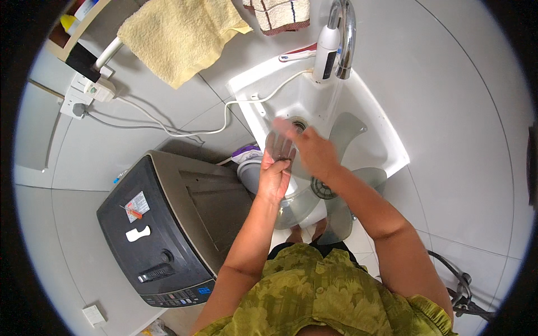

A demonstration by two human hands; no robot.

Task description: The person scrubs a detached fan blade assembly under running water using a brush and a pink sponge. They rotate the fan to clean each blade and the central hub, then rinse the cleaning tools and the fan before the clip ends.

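Observation:
A translucent grey fan blade set (347, 129) with several blades is tilted over the sink (386, 143), its round dark hub (323, 189) below my right wrist. My left hand (274, 178) is closed around one blade at its left side, thumb across it and fingers showing through the plastic. Over the same blade, my right hand (316, 151) reaches toward its upper end. The right fingertips are smeared by motion, so their grip is unclear. A chrome faucet (348, 39) curves over the basin, and a thin stream seems to fall from it.
A white faucet unit (327, 53) has a cord running to a wall socket (73, 101). A red-and-white brush (297, 54) lies on the sink ledge. To the left stands a dark-topped washing machine (157, 224). A yellow towel (179, 39) hangs above; a black hose (462, 280) is at lower right.

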